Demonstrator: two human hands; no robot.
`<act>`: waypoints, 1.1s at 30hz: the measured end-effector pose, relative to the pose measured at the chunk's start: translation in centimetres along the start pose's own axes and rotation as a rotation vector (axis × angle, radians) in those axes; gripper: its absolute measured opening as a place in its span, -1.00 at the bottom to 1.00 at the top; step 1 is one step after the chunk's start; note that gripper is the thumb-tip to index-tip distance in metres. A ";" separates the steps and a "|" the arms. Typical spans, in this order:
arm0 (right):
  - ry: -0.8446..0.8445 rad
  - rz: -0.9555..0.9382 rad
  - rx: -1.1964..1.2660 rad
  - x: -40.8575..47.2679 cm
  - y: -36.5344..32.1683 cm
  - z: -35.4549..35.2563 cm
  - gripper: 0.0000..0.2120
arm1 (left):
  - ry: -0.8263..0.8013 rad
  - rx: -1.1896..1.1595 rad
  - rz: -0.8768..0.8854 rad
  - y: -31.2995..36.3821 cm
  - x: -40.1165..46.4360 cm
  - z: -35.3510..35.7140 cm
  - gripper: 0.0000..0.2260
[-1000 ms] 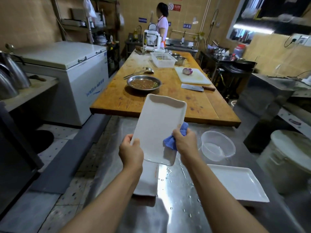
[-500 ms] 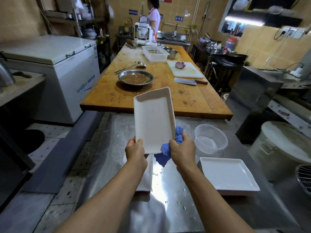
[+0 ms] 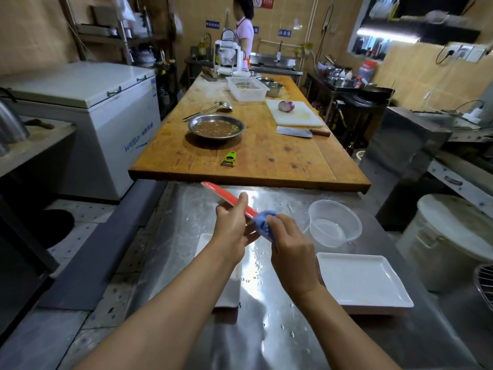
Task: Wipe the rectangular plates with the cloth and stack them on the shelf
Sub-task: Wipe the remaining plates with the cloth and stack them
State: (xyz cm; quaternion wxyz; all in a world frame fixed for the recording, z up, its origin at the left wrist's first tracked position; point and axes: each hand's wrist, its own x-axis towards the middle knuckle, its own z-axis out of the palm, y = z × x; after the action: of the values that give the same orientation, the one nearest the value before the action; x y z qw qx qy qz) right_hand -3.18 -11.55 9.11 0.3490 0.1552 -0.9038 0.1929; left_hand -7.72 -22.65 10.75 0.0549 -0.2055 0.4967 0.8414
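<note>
My left hand (image 3: 231,228) grips a rectangular plate (image 3: 224,194) turned on edge, so only its red underside shows as a thin strip above the steel counter (image 3: 266,329). My right hand (image 3: 290,252) holds a bunched blue cloth (image 3: 262,222) against the plate's near end. A white rectangular plate (image 3: 365,281) lies on the counter to the right. Another white plate (image 3: 226,292) lies under my left forearm, mostly hidden.
A clear plastic bowl (image 3: 333,222) with water stands right of my hands. Beyond the counter runs a wooden table (image 3: 266,161) with a green peeler (image 3: 229,159), metal pan (image 3: 216,126), cleaver (image 3: 296,131) and cutting board (image 3: 296,113). A person (image 3: 244,28) stands far back. A white freezer (image 3: 88,110) is left.
The plate has been rotated from facing me, white side up, to edge-on with its red underside showing. Both hands moved lower toward the counter, cloth still at the plate's near end.
</note>
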 end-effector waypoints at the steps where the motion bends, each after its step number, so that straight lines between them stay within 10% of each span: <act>1: 0.010 -0.031 -0.005 -0.2 0.1 0.0 -0.75 | 0.027 -0.020 -0.006 -0.3 0.2 -0.3 -0.73; 14: -0.449 0.085 0.379 -1.3 1.1 1.7 -0.48 | -0.211 -0.023 0.053 -1.4 0.3 -3.7 -0.80; 33: -0.433 0.024 0.358 7.4 -0.1 2.8 -0.65 | -0.535 0.195 0.043 -0.3 -0.4 -6.0 -0.79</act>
State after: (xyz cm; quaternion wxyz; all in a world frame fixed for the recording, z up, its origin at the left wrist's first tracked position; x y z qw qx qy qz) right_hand -9.93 -13.99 12.33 0.1127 0.2413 -0.9107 0.3158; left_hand -5.51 -27.64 8.15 0.1858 0.0406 0.5472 0.8151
